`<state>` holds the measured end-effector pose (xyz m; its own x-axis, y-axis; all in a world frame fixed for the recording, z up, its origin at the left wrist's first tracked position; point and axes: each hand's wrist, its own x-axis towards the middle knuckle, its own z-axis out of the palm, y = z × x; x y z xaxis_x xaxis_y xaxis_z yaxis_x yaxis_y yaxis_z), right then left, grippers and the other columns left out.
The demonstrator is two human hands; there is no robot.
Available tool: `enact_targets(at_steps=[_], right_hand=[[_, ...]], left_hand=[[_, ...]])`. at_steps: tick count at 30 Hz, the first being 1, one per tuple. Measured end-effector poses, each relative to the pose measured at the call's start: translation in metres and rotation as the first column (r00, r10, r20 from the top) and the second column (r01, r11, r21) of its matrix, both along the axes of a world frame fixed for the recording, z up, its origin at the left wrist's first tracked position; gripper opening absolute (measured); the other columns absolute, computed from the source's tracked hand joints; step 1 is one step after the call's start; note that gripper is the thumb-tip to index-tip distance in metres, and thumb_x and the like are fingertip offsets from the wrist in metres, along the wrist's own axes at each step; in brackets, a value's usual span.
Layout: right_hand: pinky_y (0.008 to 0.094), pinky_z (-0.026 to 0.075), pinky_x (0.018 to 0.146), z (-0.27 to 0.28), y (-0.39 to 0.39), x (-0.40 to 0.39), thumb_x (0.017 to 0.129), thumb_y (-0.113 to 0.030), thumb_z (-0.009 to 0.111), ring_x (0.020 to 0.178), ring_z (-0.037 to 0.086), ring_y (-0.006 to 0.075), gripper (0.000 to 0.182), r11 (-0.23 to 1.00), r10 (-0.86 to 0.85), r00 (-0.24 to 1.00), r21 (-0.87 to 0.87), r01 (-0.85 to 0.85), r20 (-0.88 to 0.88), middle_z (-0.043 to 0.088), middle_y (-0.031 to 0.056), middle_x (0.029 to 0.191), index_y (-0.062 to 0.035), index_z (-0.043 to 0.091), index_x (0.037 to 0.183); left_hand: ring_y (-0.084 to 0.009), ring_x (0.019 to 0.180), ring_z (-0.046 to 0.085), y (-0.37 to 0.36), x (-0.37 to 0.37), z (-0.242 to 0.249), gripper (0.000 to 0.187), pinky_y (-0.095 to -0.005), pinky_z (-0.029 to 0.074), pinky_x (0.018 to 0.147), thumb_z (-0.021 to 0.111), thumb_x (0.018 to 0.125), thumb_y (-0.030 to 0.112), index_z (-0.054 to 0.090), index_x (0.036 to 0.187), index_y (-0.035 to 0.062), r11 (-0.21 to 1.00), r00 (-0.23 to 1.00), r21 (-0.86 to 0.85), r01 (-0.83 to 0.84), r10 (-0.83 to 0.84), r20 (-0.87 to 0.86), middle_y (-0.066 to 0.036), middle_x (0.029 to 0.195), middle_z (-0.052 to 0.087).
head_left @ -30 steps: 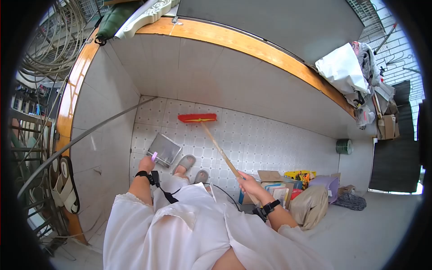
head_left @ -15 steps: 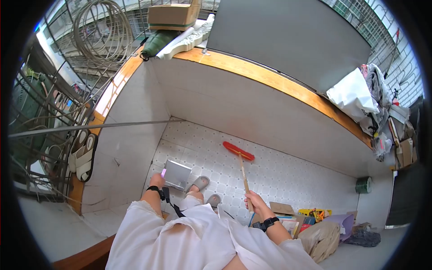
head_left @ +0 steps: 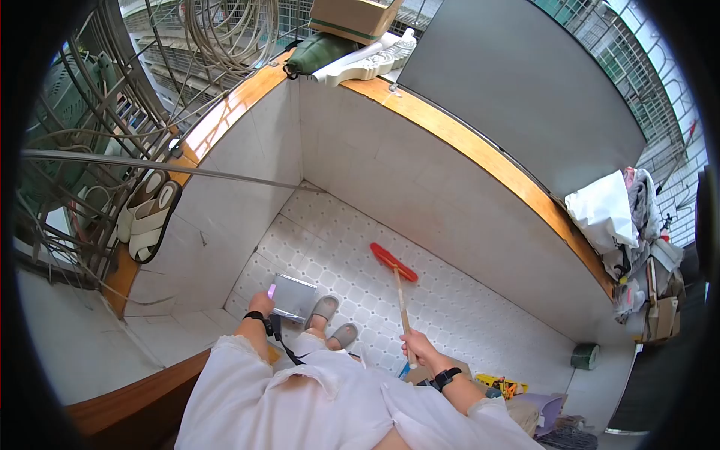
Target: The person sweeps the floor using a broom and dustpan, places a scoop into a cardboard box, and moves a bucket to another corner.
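Observation:
My left hand (head_left: pixel 261 304) is closed around the pink handle of a grey metal dustpan (head_left: pixel 295 298), which is low over the tiled floor beside my slippered feet. In my right hand (head_left: pixel 420 349) is the wooden stick of a broom (head_left: pixel 402 304), gripped near its upper end. The stick slants away from me down to the red broom head (head_left: pixel 394 262), which rests on the floor ahead of my feet, a short way from the long wall. Grey slippers (head_left: pixel 322 309) are on my feet, between the dustpan and the broom stick.
Low walls with a wooden ledge (head_left: pixel 465 131) enclose the patterned floor (head_left: pixel 352 270). A thin pole (head_left: pixel 172 169) crosses at the left, above a pair of sandals (head_left: pixel 154 217). Bags (head_left: pixel 600 210) crowd the right ledge; a green roll (head_left: pixel 585 356) and a yellow box (head_left: pixel 501 386) sit below.
The view has turned, so the walls and ledge appear tilted clockwise. The broom head shows slightly farther from the long wall, and more of my right slipper is visible. Both hands keep their grips.

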<state>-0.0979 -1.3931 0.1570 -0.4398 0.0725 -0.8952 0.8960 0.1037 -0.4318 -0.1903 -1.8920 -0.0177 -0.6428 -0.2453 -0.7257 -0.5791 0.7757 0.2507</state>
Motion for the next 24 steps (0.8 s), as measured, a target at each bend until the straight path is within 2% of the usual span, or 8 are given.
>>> enact_targets(at_steps=[3, 8, 13, 14, 16, 19, 21, 24], right_hand=[[0.0264, 0.048, 0.051, 0.027, -0.021, 0.007, 0.095, -0.015, 0.057, 0.060, 0.052, 0.0103, 0.037, 0.989, 0.148, 0.987, -0.026, -0.147, 0.056, 0.052, 0.0011, 0.074, -0.0069, 0.051, 0.131], [0.0255, 0.044, 0.048, 0.062, -0.043, -0.001, 0.095, -0.015, 0.057, 0.052, 0.048, 0.0101, 0.053, 0.967, 0.245, 0.961, -0.102, -0.233, 0.129, 0.050, -0.0002, 0.068, -0.0072, 0.042, 0.146], [0.0262, 0.039, 0.043, 0.094, -0.036, -0.049, 0.091, -0.013, 0.062, 0.049, 0.046, 0.0101, 0.070, 0.978, 0.099, 0.984, -0.194, -0.069, 0.146, 0.049, 0.0010, 0.064, -0.0030, 0.031, 0.153], [0.0252, 0.038, 0.042, 0.087, -0.024, -0.052, 0.092, -0.014, 0.061, 0.048, 0.045, 0.0098, 0.067, 0.967, 0.103, 0.987, -0.246, -0.069, 0.127, 0.049, 0.0007, 0.065, -0.0033, 0.033, 0.152], [0.0204, 0.035, 0.040, 0.097, -0.037, -0.070, 0.095, -0.011, 0.055, 0.044, 0.042, 0.0065, 0.054, 0.972, 0.023, 0.991, -0.235, 0.008, 0.131, 0.047, -0.0019, 0.062, -0.0040, 0.041, 0.147], [0.0216, 0.036, 0.040, 0.074, -0.048, -0.094, 0.098, -0.014, 0.052, 0.044, 0.042, 0.0065, 0.051, 0.964, 0.021, 0.993, -0.265, 0.010, 0.114, 0.047, -0.0019, 0.062, -0.0054, 0.042, 0.147], [0.0220, 0.038, 0.041, 0.064, -0.065, -0.115, 0.101, -0.019, 0.049, 0.045, 0.043, 0.0069, 0.051, 0.973, 0.193, 0.981, -0.135, -0.188, 0.021, 0.048, -0.0017, 0.062, -0.0071, 0.039, 0.149], [0.0244, 0.042, 0.042, 0.019, -0.081, -0.122, 0.102, -0.024, 0.047, 0.046, 0.046, 0.0090, 0.053, 0.956, 0.290, 0.957, 0.033, -0.290, -0.003, 0.050, -0.0004, 0.063, -0.0086, 0.036, 0.152]], left_hand=[[-0.0377, 0.108, 0.065, -0.002, 0.010, -0.004, 0.030, -0.0470, 0.052, 0.094, 0.061, 0.086, 0.020, 0.071, 0.111, 0.0059, 0.999, 0.998, -0.021, 0.027, -0.028, -0.064, -0.021, 0.113, 0.069], [-0.0384, 0.107, 0.065, -0.011, 0.019, -0.037, 0.030, -0.0479, 0.053, 0.093, 0.062, 0.086, 0.019, 0.071, 0.112, 0.0070, 0.997, 0.997, -0.016, 0.073, -0.073, 0.012, -0.020, 0.114, 0.069], [-0.0397, 0.104, 0.066, -0.012, 0.026, -0.063, 0.028, -0.0485, 0.053, 0.092, 0.062, 0.084, 0.021, 0.073, 0.104, 0.0056, 0.995, 0.991, -0.017, 0.098, -0.099, -0.086, -0.022, 0.107, 0.070], [-0.0399, 0.103, 0.066, -0.015, 0.029, -0.076, 0.027, -0.0489, 0.053, 0.091, 0.062, 0.084, 0.023, 0.074, 0.100, 0.0050, 1.000, 0.999, 0.016, 0.024, -0.023, -0.034, -0.023, 0.104, 0.070], [-0.0396, 0.105, 0.066, -0.015, 0.030, -0.062, 0.030, -0.0483, 0.053, 0.092, 0.063, 0.086, 0.023, 0.071, 0.109, 0.0062, 0.996, 0.995, -0.044, 0.083, -0.085, -0.050, -0.022, 0.112, 0.069], [-0.0385, 0.108, 0.065, -0.018, 0.031, -0.061, 0.031, -0.0471, 0.053, 0.094, 0.063, 0.086, 0.021, 0.070, 0.114, 0.0090, 0.996, 0.996, -0.035, 0.088, -0.087, 0.009, -0.018, 0.117, 0.068], [-0.0377, 0.110, 0.064, -0.018, 0.029, -0.040, 0.030, -0.0465, 0.052, 0.095, 0.062, 0.087, 0.017, 0.070, 0.115, 0.0111, 0.997, 0.997, -0.028, 0.065, -0.064, 0.043, -0.016, 0.119, 0.068], [-0.0374, 0.112, 0.064, -0.021, 0.031, -0.042, 0.031, -0.0461, 0.052, 0.097, 0.058, 0.088, 0.014, 0.068, 0.118, 0.0115, 0.997, 0.994, -0.033, 0.063, -0.060, 0.091, -0.017, 0.120, 0.067]])
